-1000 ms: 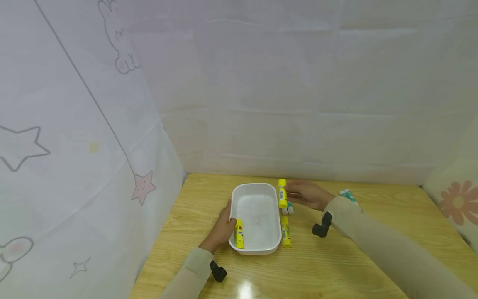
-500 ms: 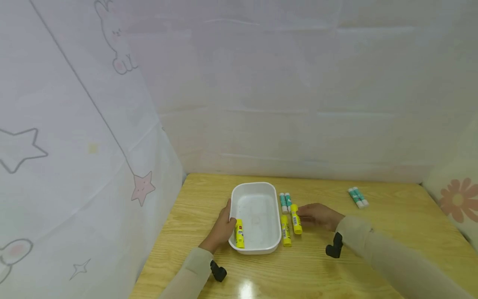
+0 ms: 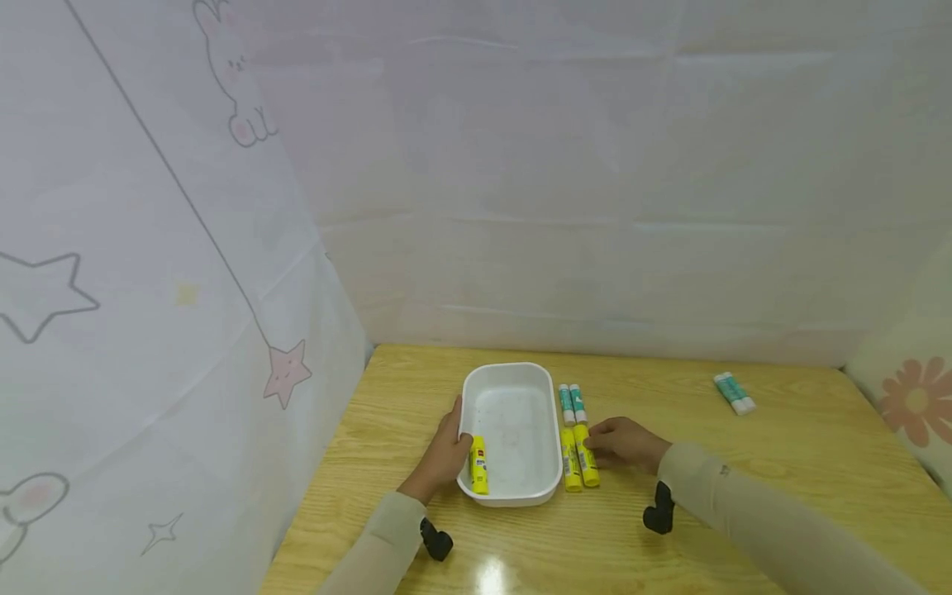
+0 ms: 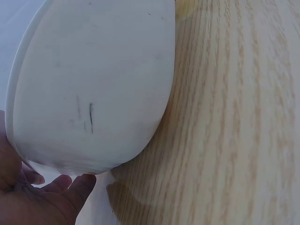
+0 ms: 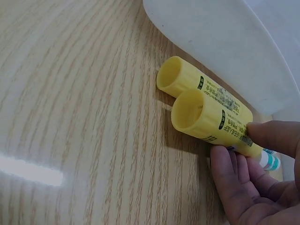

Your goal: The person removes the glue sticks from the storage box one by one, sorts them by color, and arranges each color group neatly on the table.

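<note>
My left hand grips the left side of a white plastic tray, thumb over its rim. Inside the tray, by that thumb, lies one yellow glue stick. My right hand pinches a second yellow glue stick between thumb and fingers, at or just above the table. Close alongside it, nearer the tray, a third yellow glue stick lies parallel. In the right wrist view the two sticks show hollow ends towards the camera. Behind them lie two green-and-white glue sticks, side by side.
Another pair of green-and-white sticks lies further right on the wooden table. A pale printed cloth hangs behind the table and along its left side.
My right hand has brought the yellow glue stick from beside the tray's far right corner towards me and down, next to the other yellow one. The left hand keeps its hold on the tray.
</note>
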Tool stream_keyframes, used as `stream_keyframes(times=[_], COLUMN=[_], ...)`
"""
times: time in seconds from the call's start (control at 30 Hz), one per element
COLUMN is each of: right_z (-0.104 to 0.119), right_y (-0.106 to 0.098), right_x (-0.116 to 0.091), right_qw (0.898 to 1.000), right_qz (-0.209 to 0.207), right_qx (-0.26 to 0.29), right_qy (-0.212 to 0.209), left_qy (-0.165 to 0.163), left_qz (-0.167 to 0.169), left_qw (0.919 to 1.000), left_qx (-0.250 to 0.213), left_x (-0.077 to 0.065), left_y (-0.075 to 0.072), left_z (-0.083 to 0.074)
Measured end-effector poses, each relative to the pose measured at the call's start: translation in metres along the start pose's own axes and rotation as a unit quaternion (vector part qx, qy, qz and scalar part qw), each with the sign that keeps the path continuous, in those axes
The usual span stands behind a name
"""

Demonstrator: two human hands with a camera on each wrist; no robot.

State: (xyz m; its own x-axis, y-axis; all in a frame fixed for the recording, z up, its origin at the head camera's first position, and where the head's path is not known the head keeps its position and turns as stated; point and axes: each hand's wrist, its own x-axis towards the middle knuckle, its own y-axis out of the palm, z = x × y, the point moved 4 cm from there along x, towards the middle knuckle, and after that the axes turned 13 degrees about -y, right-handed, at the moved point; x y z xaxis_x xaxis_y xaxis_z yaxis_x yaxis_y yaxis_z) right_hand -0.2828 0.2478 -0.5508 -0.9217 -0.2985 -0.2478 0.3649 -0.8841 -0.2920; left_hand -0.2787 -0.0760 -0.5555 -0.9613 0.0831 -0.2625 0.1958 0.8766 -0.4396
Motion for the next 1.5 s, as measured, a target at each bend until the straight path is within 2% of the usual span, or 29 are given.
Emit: stream_keyframes(times=[0.3, 0.67, 0.9, 1.0, 1.07, 1.17, 1.27, 1.37, 1.5], right_z=[0.007, 0.008, 0.008, 0.019, 0.033, 0.065, 0.095, 0.108, 0.105], right_y=[0.005, 0.005, -0.004, -0.009, -0.008, 0.005, 0.036, 0.071, 0.109], right_x=[-0.004, -0.004, -0.001, 0.001, 0.005, 0.010, 0.017, 0.022, 0.028], right_qw=[0.999, 0.999, 0.999, 0.997, 0.994, 0.988, 0.987, 0.992, 0.996], right_qz=[-0.016, -0.020, -0.010, -0.021, -0.041, -0.068, -0.045, 0.011, 0.059], right_qx=[-0.041, -0.038, -0.051, -0.075, -0.084, -0.093, -0.078, -0.041, -0.004], right_qy=[-0.008, 0.006, -0.010, -0.024, -0.053, -0.102, -0.131, -0.117, -0.059], left_qy=[0.007, 0.001, 0.010, 0.004, 0.004, 0.003, 0.009, 0.017, 0.026], left_qz=[-0.003, -0.006, -0.004, -0.002, -0.004, -0.010, -0.013, -0.005, 0.005], left_qw=[0.9999, 0.9999, 0.9999, 1.0000, 1.0000, 0.9999, 0.9998, 0.9998, 0.9996], left_qx=[0.008, 0.012, 0.004, 0.005, 0.006, 0.010, 0.011, 0.003, 0.001], left_x=[0.001, 0.001, -0.001, 0.000, 0.000, 0.000, -0.001, -0.002, -0.003], left_y=[0.000, 0.000, 0.002, 0.002, 0.002, 0.002, 0.000, -0.001, -0.001], left_z=[0.000, 0.000, -0.003, -0.002, -0.002, -0.002, -0.001, -0.003, -0.003])
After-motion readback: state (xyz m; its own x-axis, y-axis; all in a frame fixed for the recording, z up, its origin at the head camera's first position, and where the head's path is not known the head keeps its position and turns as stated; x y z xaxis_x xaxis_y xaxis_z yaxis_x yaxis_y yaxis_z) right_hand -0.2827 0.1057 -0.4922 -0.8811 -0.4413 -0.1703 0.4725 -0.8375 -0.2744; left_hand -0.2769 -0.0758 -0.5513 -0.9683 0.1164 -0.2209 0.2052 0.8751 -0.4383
